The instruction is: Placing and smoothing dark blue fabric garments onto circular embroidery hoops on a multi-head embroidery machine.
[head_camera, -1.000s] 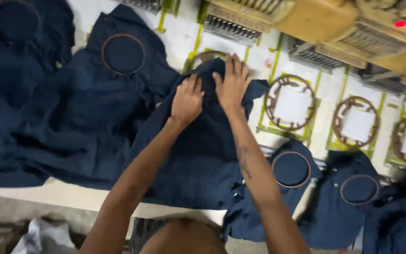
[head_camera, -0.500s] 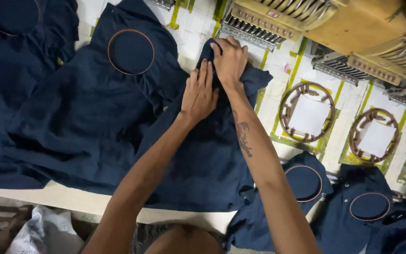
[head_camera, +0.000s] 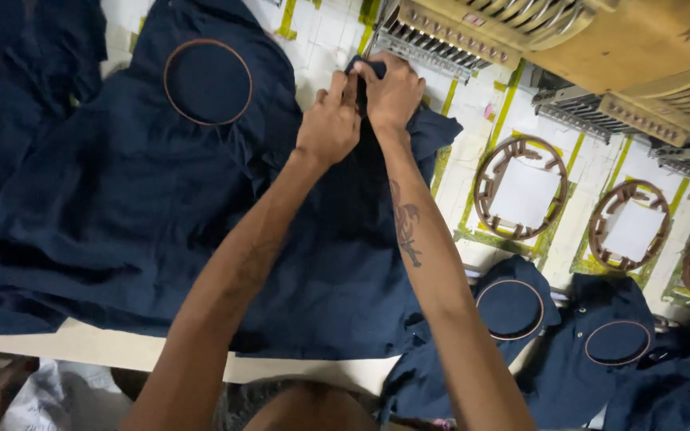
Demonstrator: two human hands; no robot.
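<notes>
A navy blue garment [head_camera: 337, 263] lies spread on the white work table [head_camera: 97, 343] in front of me. My left hand [head_camera: 331, 121] and my right hand [head_camera: 393, 88] are side by side at its far edge, both pinching the dark cloth there and lifting a small fold of it. The fold sits just below the front of a yellow embroidery machine [head_camera: 569, 32]. My right forearm, with a tattoo, crosses the middle of the garment.
Another navy garment clamped in a round brown hoop [head_camera: 207, 82] lies at the left. Empty brown hoop frames [head_camera: 522, 198] [head_camera: 631, 227] sit on the machine bed at the right. Two more hooped navy pieces [head_camera: 511, 307] [head_camera: 616, 342] hang at the lower right.
Both hands have slid away from me up the garment, from lying flat on the cloth to gripping its far edge close to the machine. The view has shifted forward with them.
</notes>
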